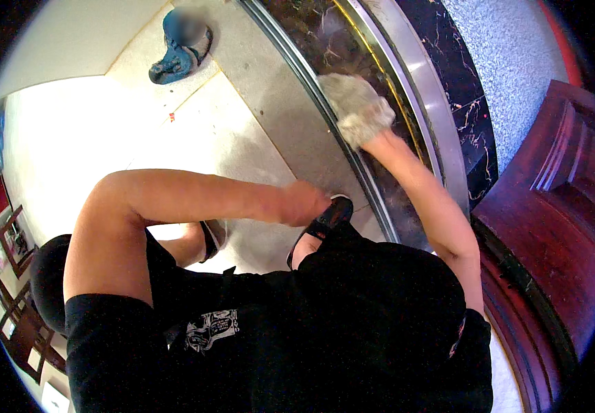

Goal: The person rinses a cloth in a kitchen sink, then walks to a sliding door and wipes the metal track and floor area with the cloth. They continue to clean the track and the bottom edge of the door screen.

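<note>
A fluffy grey-beige cleaning mitt or cloth (357,108) covers my right hand (362,116), whose fingers are hidden. It lies on the dark marble threshold (323,31), against the metal track (328,108) along its edge. My left hand (305,203) is blurred, hanging before my left-of-track black sandal (340,210); I cannot tell its finger shape, and no object shows in it. Farther off on the pale tiled floor rests a blue patterned thing (171,64), partly blurred, perhaps cloth.
Beyond the threshold run a metal strip (431,77), black veined marble (475,118) and speckled flooring (514,57). A dark red wooden door or panel (550,206) stands at the right. Dark wooden furniture (29,320) is at the far left. A small red scrap (172,117) lies on the floor.
</note>
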The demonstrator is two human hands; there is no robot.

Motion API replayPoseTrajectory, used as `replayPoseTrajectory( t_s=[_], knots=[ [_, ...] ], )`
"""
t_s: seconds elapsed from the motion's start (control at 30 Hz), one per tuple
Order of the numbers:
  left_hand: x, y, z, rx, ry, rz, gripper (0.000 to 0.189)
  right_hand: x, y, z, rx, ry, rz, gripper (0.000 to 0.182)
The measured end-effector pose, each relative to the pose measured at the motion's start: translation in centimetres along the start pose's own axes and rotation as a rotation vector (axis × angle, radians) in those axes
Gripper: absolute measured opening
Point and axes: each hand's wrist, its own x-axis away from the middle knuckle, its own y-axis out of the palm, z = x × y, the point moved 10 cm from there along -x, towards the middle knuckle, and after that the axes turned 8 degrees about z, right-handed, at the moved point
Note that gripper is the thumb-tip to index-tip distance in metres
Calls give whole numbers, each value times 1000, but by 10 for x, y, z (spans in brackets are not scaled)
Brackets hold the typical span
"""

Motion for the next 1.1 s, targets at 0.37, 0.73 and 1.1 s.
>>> replayPoseTrajectory(
  t_s=[0.37,0.73,1.1],
  knots=[
    [-2,-10,-7,-65,16,-35,21,11,48,3,318,197,-309,42],
    [0,-14,-5,-77,41,-72,16,91,25,-3,384,415,-501,48],
    [19,9,38,154,179,9,18,81,-9,-100,-222,415,-353,43]
  ],
)
